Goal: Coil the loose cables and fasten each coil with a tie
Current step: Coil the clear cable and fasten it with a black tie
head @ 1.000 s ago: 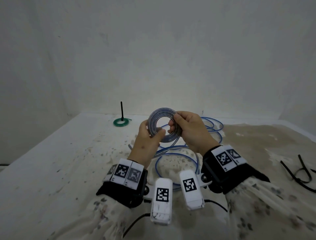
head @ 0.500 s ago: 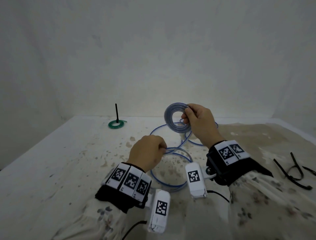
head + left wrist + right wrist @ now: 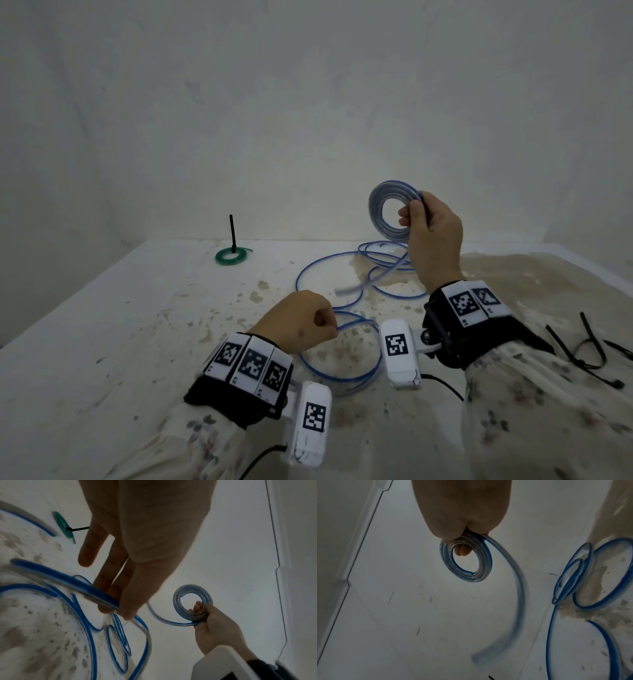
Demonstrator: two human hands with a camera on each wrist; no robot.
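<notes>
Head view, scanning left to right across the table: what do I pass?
Green coil with its black tie → left hand pinching the blue cable → blue coil → right hand holding it → loose black ties.

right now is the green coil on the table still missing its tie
No, the green coil lies on the table with a black tie already fastened round it, its tail standing upright.

A clear cable with a blue stripe [image 3: 342, 346] sprawls in loose loops over the stained surface [image 3: 137, 342]. One end is wound into a small tight coil [image 3: 390, 212], held upright above the loops. Left of the loops lies a green coil [image 3: 232, 256], flat, fastened with a black tie [image 3: 233, 233] standing upright. Loose black ties [image 3: 589, 346] lie right of the loops.
</notes>
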